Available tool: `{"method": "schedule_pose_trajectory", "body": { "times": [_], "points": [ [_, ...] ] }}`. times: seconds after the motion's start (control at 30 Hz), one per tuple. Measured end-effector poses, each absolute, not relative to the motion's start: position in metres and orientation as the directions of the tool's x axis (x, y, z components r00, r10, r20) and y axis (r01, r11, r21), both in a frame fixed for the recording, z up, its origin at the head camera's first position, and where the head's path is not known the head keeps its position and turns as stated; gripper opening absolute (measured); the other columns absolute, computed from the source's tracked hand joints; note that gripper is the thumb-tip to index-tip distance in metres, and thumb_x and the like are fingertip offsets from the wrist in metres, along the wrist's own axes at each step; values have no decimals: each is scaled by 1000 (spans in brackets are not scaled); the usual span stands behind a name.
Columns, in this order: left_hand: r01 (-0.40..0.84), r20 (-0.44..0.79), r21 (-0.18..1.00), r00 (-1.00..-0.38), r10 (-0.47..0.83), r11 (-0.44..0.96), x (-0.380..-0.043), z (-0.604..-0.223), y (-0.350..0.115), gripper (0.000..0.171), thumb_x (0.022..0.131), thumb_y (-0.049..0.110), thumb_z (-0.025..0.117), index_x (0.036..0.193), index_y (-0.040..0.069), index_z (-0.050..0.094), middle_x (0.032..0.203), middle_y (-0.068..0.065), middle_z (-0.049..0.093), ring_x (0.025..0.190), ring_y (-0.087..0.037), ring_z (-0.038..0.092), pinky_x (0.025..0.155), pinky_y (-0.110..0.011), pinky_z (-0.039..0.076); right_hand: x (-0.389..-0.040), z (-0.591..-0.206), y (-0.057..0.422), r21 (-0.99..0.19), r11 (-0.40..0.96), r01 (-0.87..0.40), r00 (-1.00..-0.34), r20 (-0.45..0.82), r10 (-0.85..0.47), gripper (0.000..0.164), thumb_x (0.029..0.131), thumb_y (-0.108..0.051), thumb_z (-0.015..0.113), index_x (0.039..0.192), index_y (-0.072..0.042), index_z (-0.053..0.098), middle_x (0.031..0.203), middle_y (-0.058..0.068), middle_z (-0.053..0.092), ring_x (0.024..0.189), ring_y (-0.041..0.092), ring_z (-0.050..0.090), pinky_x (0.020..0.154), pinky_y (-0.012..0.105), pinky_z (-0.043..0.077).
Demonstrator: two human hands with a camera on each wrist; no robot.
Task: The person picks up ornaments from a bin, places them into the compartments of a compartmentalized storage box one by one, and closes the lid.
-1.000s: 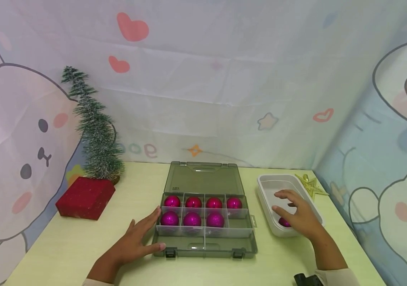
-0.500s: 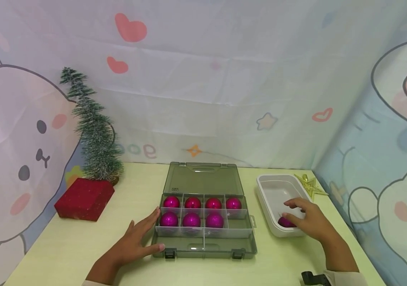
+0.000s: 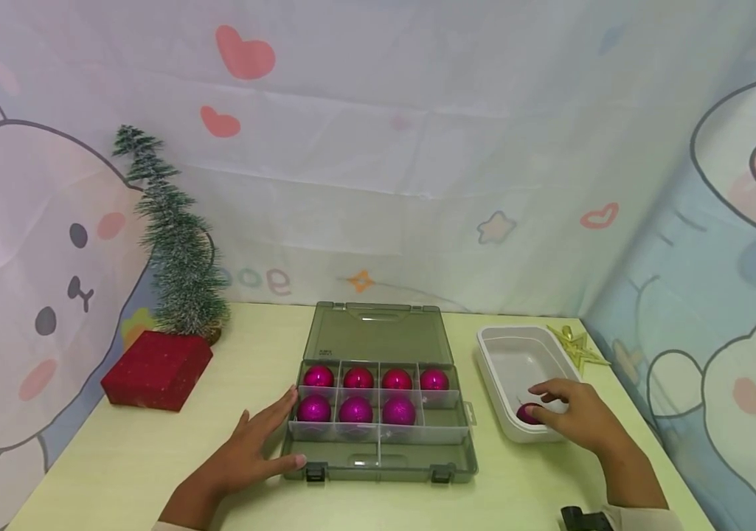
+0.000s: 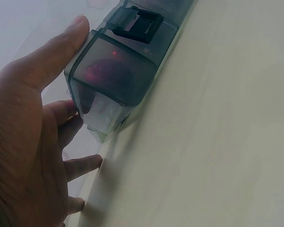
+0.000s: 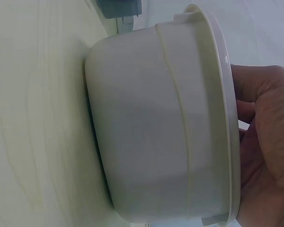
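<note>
My left hand (image 3: 248, 450) rests along the left side of a grey see-through compartment box (image 3: 331, 450) with its lid laid back; its fingertips and thumb touch the box. In the left wrist view the thumb lies on the box's top edge. Several shiny pink baubles (image 3: 358, 377) fill the back row, and glittery purple baubles (image 3: 355, 409) sit in the middle row. My right hand (image 3: 583, 417) reaches into a white plastic tub (image 3: 493, 387), its thumb touching a purple bauble (image 3: 526, 414), with a gap between thumb and forefinger. The right wrist view hides that bauble behind the tub wall (image 5: 142, 118).
A small frosted Christmas tree (image 3: 185, 265) leans at the back left, behind a red box (image 3: 157, 369). Beyond the tub lies a gold star (image 3: 577, 345). A printed cloth (image 3: 378, 162) hangs behind the table (image 3: 251, 354).
My right hand has moved to the right and lower inside the tub, down to the bauble, which shows more from under it. The left hand has stayed at the box.
</note>
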State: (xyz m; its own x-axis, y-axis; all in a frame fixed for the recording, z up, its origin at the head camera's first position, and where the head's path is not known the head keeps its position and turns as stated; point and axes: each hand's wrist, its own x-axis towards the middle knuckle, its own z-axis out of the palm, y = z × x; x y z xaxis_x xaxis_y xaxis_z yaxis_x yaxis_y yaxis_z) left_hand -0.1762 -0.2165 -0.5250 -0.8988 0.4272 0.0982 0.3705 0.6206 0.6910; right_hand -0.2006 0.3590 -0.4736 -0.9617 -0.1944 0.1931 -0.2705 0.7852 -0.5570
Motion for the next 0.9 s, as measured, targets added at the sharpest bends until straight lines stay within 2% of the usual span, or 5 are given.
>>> {"method": "schedule_pose_trajectory", "body": {
  "times": [0.27,0.53,0.6,0.8,0.9],
  "points": [
    [377,107,695,-896,431,612,-176,-523,-217,102,95,47,81,175,14,27,182,-12,27,164,-53,30,116,-94,0,-206,-471,359,-638,737,-221,-973,93,-212,41,93,-26,89,123,0,79,124,20,80,97,24,82,75,26,61],
    [380,113,686,-898,426,620,-176,-525,-217,102,94,49,81,175,15,28,182,-11,28,164,-51,30,117,-93,0,-220,-463,369,-662,696,-277,-932,8,-363,43,91,-19,89,124,5,77,110,15,84,95,15,80,79,23,61],
    [376,109,691,-898,426,617,-176,-524,-216,102,94,49,81,175,15,28,182,-11,28,164,-51,30,117,-93,0,-224,-462,372,-682,677,-277,-917,-22,-398,44,90,-18,89,125,6,77,111,16,84,97,17,81,81,23,61],
    [373,102,694,-897,429,615,-176,-525,-216,102,95,47,81,175,14,27,182,-12,28,164,-52,30,116,-93,0,-232,-462,378,-729,636,-255,-882,-94,-462,42,92,-11,88,126,9,75,120,26,80,106,36,80,81,22,62],
    [377,106,692,-897,429,616,-176,-526,-216,102,95,48,81,175,14,27,182,-11,28,164,-52,30,116,-94,0,-234,-463,379,-745,625,-236,-873,-120,-472,39,92,-9,87,125,10,75,118,25,80,107,38,80,81,21,62]
  ]
}}
